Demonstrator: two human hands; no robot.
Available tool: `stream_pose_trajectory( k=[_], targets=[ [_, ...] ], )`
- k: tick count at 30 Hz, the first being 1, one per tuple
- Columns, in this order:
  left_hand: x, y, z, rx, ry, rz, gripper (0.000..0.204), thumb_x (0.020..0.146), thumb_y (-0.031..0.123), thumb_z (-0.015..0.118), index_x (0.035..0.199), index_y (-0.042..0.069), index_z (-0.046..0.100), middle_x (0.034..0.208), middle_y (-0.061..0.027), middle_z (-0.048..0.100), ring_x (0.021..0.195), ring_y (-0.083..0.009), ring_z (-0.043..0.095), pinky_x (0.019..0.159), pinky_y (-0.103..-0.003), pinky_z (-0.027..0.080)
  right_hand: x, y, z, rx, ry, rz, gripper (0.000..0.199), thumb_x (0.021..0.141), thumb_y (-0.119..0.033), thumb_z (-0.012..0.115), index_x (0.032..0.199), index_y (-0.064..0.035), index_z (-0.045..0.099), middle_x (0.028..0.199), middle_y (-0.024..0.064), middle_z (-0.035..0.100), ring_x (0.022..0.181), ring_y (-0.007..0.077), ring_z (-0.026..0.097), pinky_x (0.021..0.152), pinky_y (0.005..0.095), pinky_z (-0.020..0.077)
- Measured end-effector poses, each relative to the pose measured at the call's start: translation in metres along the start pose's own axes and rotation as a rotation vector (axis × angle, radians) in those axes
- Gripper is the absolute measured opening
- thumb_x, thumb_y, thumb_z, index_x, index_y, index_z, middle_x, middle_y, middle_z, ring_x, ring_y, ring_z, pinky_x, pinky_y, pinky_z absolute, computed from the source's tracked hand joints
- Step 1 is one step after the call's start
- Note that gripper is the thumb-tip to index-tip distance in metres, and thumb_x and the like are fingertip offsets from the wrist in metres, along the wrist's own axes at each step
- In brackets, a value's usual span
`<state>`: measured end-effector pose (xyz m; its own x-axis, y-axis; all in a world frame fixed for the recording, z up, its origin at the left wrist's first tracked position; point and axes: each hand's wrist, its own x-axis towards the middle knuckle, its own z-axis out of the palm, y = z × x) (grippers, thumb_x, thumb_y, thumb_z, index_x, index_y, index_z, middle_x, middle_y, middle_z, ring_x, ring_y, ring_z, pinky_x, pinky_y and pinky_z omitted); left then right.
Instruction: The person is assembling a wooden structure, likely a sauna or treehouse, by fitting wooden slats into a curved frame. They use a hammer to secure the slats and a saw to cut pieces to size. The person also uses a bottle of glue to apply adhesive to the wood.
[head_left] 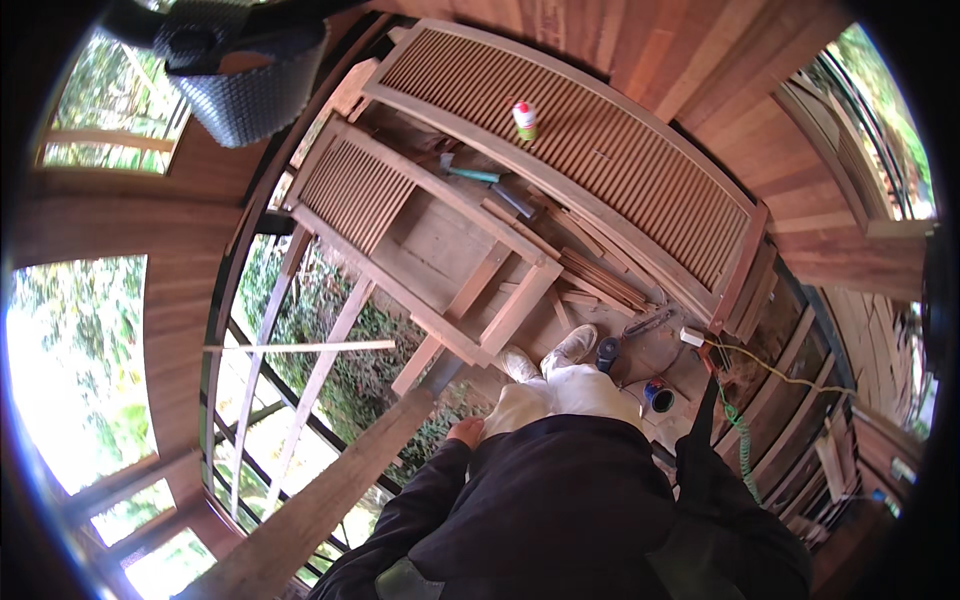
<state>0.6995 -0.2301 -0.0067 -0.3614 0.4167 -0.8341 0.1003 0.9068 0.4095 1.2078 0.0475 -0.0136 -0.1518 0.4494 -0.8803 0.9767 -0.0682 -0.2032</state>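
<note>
My left hand (pixel 466 432) hangs beside my light trousers, close to my left thigh. Too little of its fingers shows to make out how they are held. My right sleeve reaches forward on the other side, with a dark pointed shape (pixel 706 410) at its end; the hand itself cannot be made out. Ahead of my shoes lies a wooden frame (pixel 365 262) with slats across its far left part. Beyond it a longer slatted panel (pixel 570 120) carries a small white and green bottle with a red cap (pixel 524 120). A hammer with a teal handle (pixel 472 174) lies between the two.
Thin wood strips (pixel 605 280) lie between frame and panel. Near my feet are a dark power tool (pixel 607 353) and an open can (pixel 659 396). A yellow cord (pixel 770 366) and a green coiled hose (pixel 741 440) run at right. A thick wooden beam (pixel 330 490) slants past my left.
</note>
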Motion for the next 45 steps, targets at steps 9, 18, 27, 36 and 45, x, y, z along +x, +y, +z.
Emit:
stream_pose_trajectory(
  k=[9, 18, 27, 36, 45],
  targets=[
    [-0.034, -0.109, 0.015, -0.27, 0.021, -0.2, 0.036, 0.094, 0.034, 0.063, 0.123, 0.014, 0.072, 0.118, -0.0085, 0.073, 0.11, -0.0226, 0.068, 0.092, -0.035, 0.053, 0.026, -0.134, -0.03, 0.042, 0.218, -0.259, 0.028, 0.091, -0.02, 0.059, 0.102, 0.0023, 0.072, 0.093, 0.0187, 0.074, 0.092, 0.0279, 0.072, 0.084, 0.0404, 0.0553],
    [-0.041, -0.174, 0.032, -0.718, -0.053, -0.438, 0.038, 0.099, 0.03, 0.058, 0.131, 0.01, 0.062, 0.112, -0.0056, 0.074, 0.097, -0.023, 0.071, 0.072, -0.04, 0.055, -0.005, -0.223, -0.042, 0.057, 0.094, -0.261, 0.035, 0.091, -0.027, 0.062, 0.112, -0.0003, 0.071, 0.11, 0.0209, 0.073, 0.108, 0.0338, 0.069, 0.095, 0.0408, 0.0518],
    [0.032, -0.088, 0.017, -0.892, 0.147, -0.386, 0.035, 0.102, 0.027, 0.06, 0.131, 0.009, 0.063, 0.112, -0.0075, 0.075, 0.098, -0.0197, 0.072, 0.076, -0.034, 0.054, 0.101, -0.201, -0.02, 0.03, -0.051, -0.383, 0.035, 0.086, -0.021, 0.064, 0.112, 0.0008, 0.071, 0.108, 0.0198, 0.074, 0.105, 0.0327, 0.07, 0.093, 0.0382, 0.0537],
    [0.249, -0.14, 0.024, -0.615, 0.389, -0.349, 0.043, 0.094, 0.027, 0.066, 0.126, -0.001, 0.067, 0.112, -0.0165, 0.075, 0.106, -0.023, 0.07, 0.095, -0.035, 0.053, 0.321, -0.292, 0.027, -0.137, -0.008, -0.26, 0.046, 0.083, -0.027, 0.067, 0.121, -0.0014, 0.069, 0.119, 0.0224, 0.071, 0.115, 0.0332, 0.068, 0.101, 0.0402, 0.0518],
    [0.48, -0.186, -0.021, 0.022, 0.98, -0.105, 0.075, 0.09, 0.041, 0.074, 0.144, -0.004, 0.047, 0.141, -0.0279, 0.053, 0.134, -0.0416, 0.048, 0.112, -0.047, 0.041, 0.503, -0.324, 0.069, -0.253, 0.516, -0.763, 0.07, 0.083, -0.019, 0.078, 0.143, -0.0007, 0.048, 0.142, 0.0274, 0.051, 0.133, 0.0436, 0.049, 0.115, 0.0473, 0.039]
  ],
)
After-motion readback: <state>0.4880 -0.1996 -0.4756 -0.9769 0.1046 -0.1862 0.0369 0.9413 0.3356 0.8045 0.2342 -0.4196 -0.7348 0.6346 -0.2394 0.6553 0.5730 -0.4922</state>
